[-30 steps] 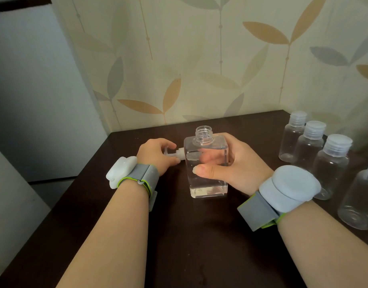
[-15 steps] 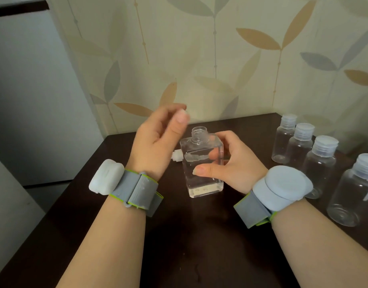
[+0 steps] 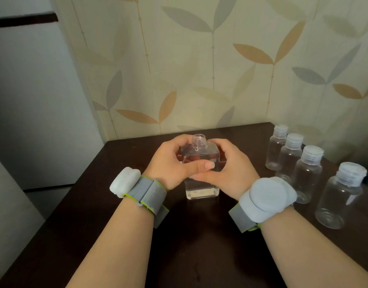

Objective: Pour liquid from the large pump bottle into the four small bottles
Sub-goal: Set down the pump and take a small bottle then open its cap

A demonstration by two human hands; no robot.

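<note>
While the head camera looks down on a dark brown table, a square clear bottle with an open threaded neck stands upright near the table's middle, holding clear liquid. The left hand curls round its left side, thumb laid across the front face. The right hand wraps the right side, its thumb meeting the left thumb on the front. Each wrist carries a grey strap with a pale pod. To the right, well apart from the hands, four small clear bottles with ribbed white caps stand upright in a slanted row running toward the camera. Leaf-patterned wallpaper backs the table.
</note>
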